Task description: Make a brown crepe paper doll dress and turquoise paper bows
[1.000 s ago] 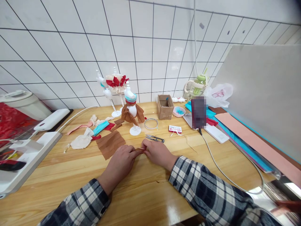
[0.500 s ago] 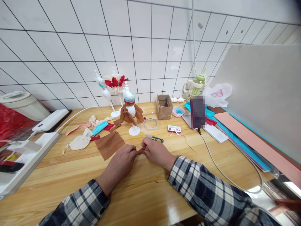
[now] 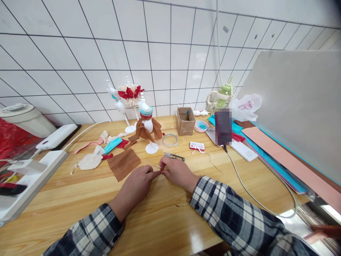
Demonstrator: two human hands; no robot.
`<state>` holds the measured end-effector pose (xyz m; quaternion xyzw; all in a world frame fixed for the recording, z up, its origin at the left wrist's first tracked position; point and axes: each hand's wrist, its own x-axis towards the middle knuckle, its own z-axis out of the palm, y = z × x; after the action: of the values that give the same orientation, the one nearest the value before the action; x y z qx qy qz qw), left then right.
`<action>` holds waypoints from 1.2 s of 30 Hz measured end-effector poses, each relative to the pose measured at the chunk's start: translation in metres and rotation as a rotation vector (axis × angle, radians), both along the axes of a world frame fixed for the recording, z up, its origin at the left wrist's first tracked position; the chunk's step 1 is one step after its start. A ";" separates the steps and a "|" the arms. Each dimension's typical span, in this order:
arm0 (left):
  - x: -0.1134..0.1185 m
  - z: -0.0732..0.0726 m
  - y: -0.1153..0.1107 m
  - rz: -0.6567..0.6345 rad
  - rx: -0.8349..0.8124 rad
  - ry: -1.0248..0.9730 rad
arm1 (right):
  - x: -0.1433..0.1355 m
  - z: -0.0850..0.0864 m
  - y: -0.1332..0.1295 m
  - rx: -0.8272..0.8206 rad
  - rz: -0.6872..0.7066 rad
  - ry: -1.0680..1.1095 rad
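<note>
My left hand (image 3: pixel 137 186) rests low over the table, with its index finger stretched toward my right fingertips. My right hand (image 3: pixel 178 173) is closed in a pinch. Between the two hands is a small piece of brown fabric (image 3: pixel 161 170), mostly hidden by the fingers. Just beyond my right hand lie black-handled thread snips (image 3: pixel 174 156). A flat brown fabric piece (image 3: pixel 124 164) lies beyond my left hand. Farther back stands a small white dress form (image 3: pixel 148 125) on a round base, wearing blue, red and brown fabric.
Two more dress forms (image 3: pixel 130 93) stand behind, one with red bows. Fabric scraps (image 3: pixel 92 160) lie at left near a power strip (image 3: pixel 34 185). A metal ring (image 3: pixel 169 140), a cardboard box (image 3: pixel 185 124), a pink dish (image 3: pixel 201 126) and a phone-like blurred object (image 3: pixel 223 127) stand farther back.
My left index finger has straightened and slid toward my right fingertips, covering the brown fabric that showed between the hands before. My right hand has hardly moved.
</note>
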<state>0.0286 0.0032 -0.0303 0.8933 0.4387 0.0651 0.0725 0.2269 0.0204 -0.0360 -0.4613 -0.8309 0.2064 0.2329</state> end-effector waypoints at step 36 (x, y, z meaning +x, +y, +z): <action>-0.005 0.015 -0.005 0.344 -0.791 -1.272 | 0.009 0.009 0.000 0.128 -0.173 0.342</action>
<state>0.0233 -0.0022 -0.0157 0.5104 0.4360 0.4151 0.6141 0.2361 0.0202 -0.0270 -0.4733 -0.7480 0.2076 0.4164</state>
